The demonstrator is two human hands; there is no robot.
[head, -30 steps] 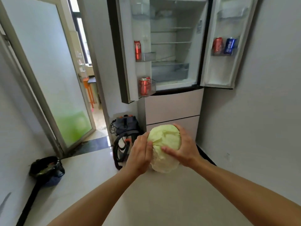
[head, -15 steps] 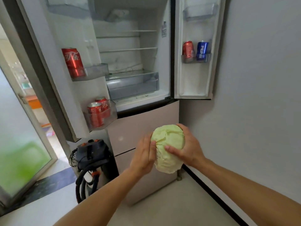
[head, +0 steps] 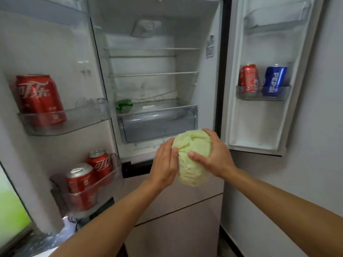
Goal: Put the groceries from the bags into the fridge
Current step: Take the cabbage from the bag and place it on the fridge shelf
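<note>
Low before the open fridge (head: 148, 86), the cabbage (head: 193, 154) is clasped between both hands, its long axis roughly upright and tipped away. The left hand (head: 164, 166) cups its left flank; the right hand (head: 216, 156) has its fingers (head: 208, 133) curled over the top, thumb across the front. Neither hand is nearer. The clear drawer (head: 157, 127) lies just beyond. The shelf (head: 163, 106) over it is farther and higher, with a green item (head: 124, 105) at its left end and room to the right. The right door (head: 259, 117) stands close beside the right hand.
</note>
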